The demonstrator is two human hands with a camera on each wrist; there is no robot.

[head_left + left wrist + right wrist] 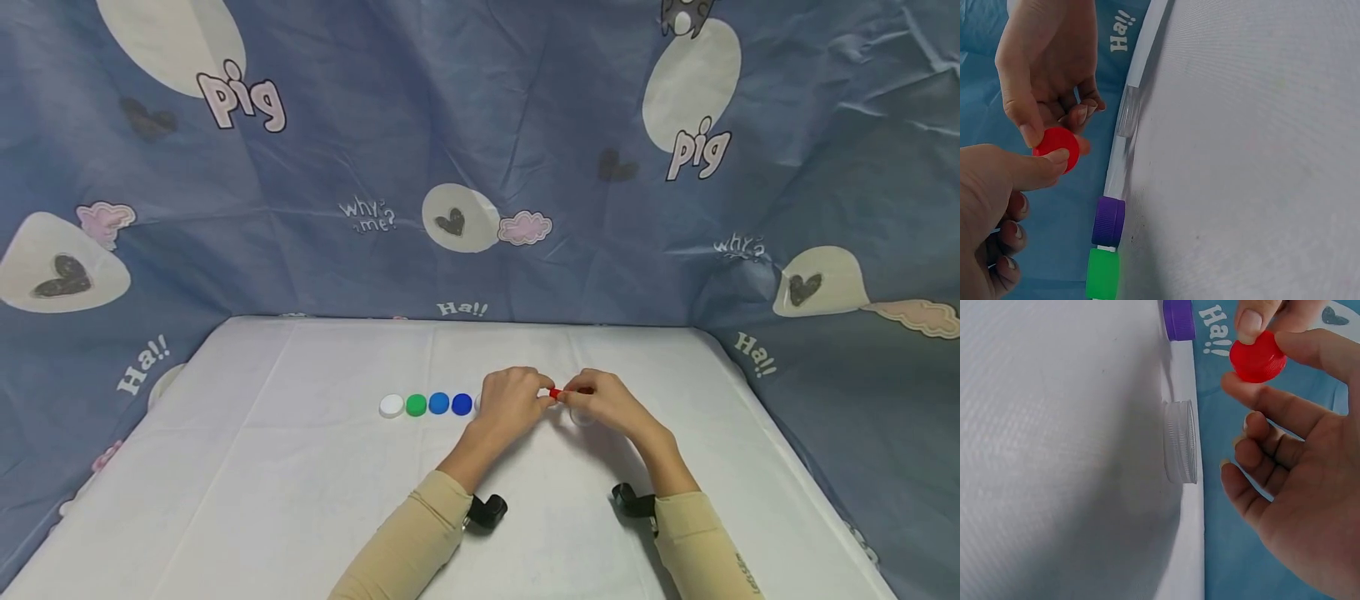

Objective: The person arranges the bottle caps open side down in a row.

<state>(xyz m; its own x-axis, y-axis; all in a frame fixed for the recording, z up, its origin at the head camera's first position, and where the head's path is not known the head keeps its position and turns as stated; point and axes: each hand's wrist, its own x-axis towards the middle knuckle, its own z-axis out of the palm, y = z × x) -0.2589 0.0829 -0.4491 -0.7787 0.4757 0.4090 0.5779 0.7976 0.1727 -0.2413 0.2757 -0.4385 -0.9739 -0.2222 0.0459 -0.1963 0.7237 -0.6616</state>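
Note:
A red bottle cap (554, 393) is up between both hands above the white table. My left hand (512, 397) pinches it, its thumb pressed on the flat face in the left wrist view, where the red cap (1063, 145) shows nearly face-on. My right hand (609, 402) pinches the opposite edge between thumb and index finger; its other fingers curl loosely in the right wrist view. Below the right hand, a clear round cap (1180, 442) lies on the table. A purple cap (1109, 222) and a bright green cap (1103, 274) are on the table near the left hand.
Left of the hands runs a row of caps: white (392, 406), green (416, 405), light blue (438, 403) and dark blue (462, 404), with a pale one partly hidden by the left hand. A blue printed cloth (337, 267) hangs behind the table (300, 500).

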